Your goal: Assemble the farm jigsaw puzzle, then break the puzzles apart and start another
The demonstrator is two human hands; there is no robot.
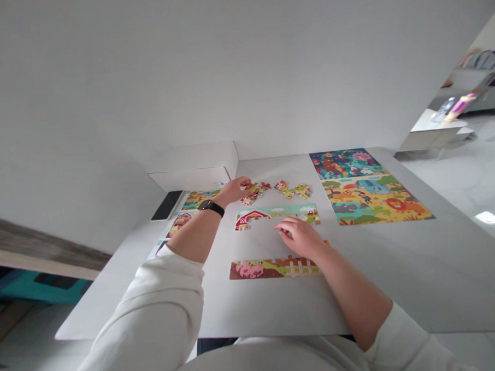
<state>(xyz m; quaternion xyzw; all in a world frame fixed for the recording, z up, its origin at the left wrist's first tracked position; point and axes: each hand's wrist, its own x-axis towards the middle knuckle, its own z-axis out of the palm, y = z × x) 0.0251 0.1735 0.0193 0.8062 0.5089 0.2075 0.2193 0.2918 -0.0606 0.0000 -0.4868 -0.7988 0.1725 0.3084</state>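
My left hand (234, 190), with a black watch on its wrist, reaches over loose jigsaw pieces (254, 193). Its fingers curve down at the left side of the pile; whether they touch a piece is too small to tell. More loose pieces (292, 190) lie to the right. My right hand (301, 237) hovers or rests below an upper puzzle strip (279, 211) with a red barn, fingers loosely bent and thumb apart, nothing visible in them. Nearer me lies a lower strip (271, 268) with a pig and a white fence. My right forearm covers its right end.
Two finished puzzles, a dark blue one (347, 163) and a yellow animal one (375, 199), lie at the right. A white box (193, 174) stands against the wall. At the left are a phone (167, 205) and a printed picture sheet (179, 224), partly behind my left arm.
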